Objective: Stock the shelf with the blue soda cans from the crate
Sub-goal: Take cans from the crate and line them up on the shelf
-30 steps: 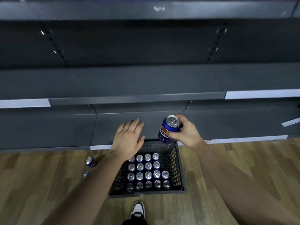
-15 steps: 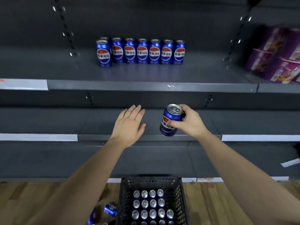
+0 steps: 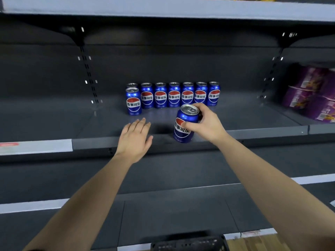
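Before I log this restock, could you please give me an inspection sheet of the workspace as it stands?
Surface: grey metal shelf, white label strip at left.
Job's things: back row of seven blue cans; front can standing before its left end; held can tilted over the shelf's edge; crate below, mostly out of frame.
Clutter: nothing seen.
Hands: right hand grips the held can; left hand open, holding nothing.
Cables: nothing seen.
Surroundings: purple packs at right; wood floor.

Blue cans (image 3: 174, 96) with red-white-blue roundels, dark grey shelf (image 3: 54, 115), purple packs (image 3: 311, 95).
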A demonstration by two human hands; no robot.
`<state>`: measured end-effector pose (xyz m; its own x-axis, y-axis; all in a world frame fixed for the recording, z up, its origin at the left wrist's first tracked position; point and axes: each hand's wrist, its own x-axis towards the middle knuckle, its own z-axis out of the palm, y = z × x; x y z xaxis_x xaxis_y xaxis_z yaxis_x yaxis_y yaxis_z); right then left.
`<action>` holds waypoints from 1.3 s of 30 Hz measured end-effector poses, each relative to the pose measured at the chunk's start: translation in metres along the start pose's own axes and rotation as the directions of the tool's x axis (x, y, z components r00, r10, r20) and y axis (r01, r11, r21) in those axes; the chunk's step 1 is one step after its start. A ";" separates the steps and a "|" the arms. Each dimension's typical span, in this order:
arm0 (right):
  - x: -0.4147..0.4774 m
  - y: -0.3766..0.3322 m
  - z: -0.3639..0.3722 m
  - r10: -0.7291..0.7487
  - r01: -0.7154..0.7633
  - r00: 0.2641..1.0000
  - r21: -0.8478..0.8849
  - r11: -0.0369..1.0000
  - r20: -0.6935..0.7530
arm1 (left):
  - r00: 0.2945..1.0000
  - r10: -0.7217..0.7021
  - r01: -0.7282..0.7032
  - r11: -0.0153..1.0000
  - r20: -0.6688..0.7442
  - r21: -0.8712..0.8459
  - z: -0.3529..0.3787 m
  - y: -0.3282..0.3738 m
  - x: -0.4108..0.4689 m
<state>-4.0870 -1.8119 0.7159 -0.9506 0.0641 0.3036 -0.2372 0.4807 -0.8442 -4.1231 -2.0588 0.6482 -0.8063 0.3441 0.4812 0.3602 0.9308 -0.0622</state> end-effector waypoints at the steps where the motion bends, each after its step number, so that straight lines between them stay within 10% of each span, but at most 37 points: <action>1: 0.008 -0.003 0.007 0.004 -0.004 1.000 0.000 1.000 0.000 | 1.000 -0.006 0.006 1.000 0.005 0.007 0.003 -0.010 0.003; 39: 0.127 0.023 0.146 0.039 -0.042 0.992 -0.024 0.999 -0.117 | 0.992 -0.120 0.119 0.993 -0.041 -0.021 0.051 -0.084 0.024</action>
<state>-4.2421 -1.9202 0.6709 -0.9293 0.1846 0.3200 -0.1920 0.4987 -0.8453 -4.1971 -2.1218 0.6203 -0.8239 0.2244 0.5204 0.2712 0.9624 0.0143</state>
